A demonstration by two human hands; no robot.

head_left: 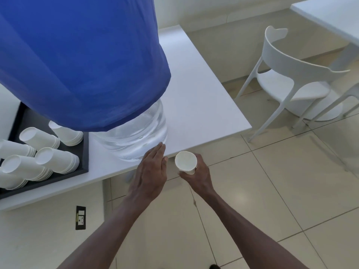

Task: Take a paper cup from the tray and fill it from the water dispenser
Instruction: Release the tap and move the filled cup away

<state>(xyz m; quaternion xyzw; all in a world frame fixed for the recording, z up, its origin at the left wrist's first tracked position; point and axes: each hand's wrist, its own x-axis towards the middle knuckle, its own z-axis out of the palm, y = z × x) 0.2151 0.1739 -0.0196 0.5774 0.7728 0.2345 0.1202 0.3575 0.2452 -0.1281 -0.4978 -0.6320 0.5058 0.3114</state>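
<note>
Head view | right hand (196,175) grips empty paper cup (185,162) | left hand (150,171) spread flat | tray (85,152) holds cup stacks (56,159)

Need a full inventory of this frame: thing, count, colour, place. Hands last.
water dispenser bottle: 1, clear, on the table near its front edge
bottle cover: 1, blue fabric, draped over the bottle
table: 1, white, centre
tray: 1, black, left on the table
cup stacks: at least five, white, upside down on the tray; more may be cut off at the left
paper cup: 1, white, held beyond the table's front edge
chair: 1, white, right of the table
second table: 1, white, top right, partly in view
wall socket: 1, dark plate, below the table
floor: beige tiles
left hand: open, flat, by the bottle's base
right hand: grips the paper cup
</note>
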